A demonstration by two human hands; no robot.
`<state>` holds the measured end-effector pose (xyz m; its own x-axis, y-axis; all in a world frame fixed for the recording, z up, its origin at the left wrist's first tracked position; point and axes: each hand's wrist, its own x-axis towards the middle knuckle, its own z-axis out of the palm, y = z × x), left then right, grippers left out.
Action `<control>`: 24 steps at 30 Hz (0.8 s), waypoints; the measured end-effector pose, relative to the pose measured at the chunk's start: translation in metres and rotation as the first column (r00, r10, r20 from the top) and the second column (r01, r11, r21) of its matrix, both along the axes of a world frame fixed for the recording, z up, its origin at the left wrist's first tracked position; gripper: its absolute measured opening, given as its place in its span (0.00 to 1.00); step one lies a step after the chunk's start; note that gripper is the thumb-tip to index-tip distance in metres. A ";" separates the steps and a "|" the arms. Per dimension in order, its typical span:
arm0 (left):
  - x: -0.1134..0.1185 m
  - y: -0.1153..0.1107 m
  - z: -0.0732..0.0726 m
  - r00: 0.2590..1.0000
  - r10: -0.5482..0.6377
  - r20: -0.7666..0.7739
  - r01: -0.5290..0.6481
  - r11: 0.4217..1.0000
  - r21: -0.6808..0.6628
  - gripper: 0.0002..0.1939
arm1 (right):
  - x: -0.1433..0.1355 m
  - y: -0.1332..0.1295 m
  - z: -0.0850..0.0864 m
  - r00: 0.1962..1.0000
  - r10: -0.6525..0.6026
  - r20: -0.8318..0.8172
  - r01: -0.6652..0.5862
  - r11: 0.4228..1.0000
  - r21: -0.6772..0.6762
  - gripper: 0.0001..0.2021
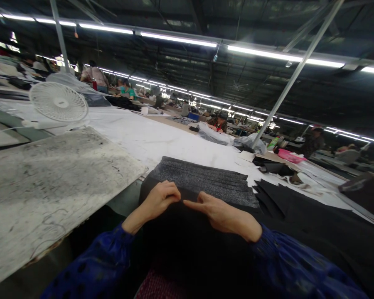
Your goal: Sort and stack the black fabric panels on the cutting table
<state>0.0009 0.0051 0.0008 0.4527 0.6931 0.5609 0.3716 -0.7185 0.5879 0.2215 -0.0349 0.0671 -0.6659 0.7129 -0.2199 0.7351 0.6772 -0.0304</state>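
At far left we record a pale, stained board (50, 174), its surface marked with dark streaks and specks; just beyond it stands a white fan (59, 101), round grille facing us. Farther back we see a person in a pale pink top (96, 77) and, to the right, another in teal (128, 91). From near the fan, a white sheet (156, 137) runs rightward along the worktop. Near centre, the left hand (158, 200), in a blue sleeve (107, 251), rests on black cloth (148, 187); we find its fingers curled and bunched, thumb close to forefinger, but cannot tell whether cloth is clamped between them. The black cloth lies at the near edge of the white sheet, beneath both hands, with a grey speckled panel (202, 178) lying just beyond the fingers, its right end ragged. The right hand (220, 212) points its forefinger toward the left fingertips, the tips near but apart; its other fingers are curled under, and we cannot tell whether they grip anything. Further right we note a slanting metal pole (294, 74), a pink basin (290, 156) and, nearer us, a spread of black pieces (311, 216) with jagged edges.
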 end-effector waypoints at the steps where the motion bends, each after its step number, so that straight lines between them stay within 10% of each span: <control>1: -0.002 0.001 0.000 0.999 0.004 0.034 -0.003 0.999 -0.035 0.08 | -0.002 0.000 0.001 1.000 0.001 0.014 -0.001 1.000 0.012 0.40; 15: -0.002 0.002 0.004 0.992 0.106 0.065 -0.095 0.985 -0.144 0.07 | -0.013 0.008 0.009 0.996 0.084 0.003 -0.084 0.996 0.007 0.39; 19: -0.002 0.003 0.006 0.995 0.096 0.038 -0.089 0.983 -0.158 0.07 | 0.036 0.000 0.030 0.957 -0.028 -0.289 0.016 0.999 -0.044 0.24; 24: 0.001 0.008 0.001 0.994 0.097 0.047 -0.091 0.988 -0.124 0.06 | 0.134 -0.019 0.030 0.927 -0.342 -0.153 0.339 0.940 -0.048 0.12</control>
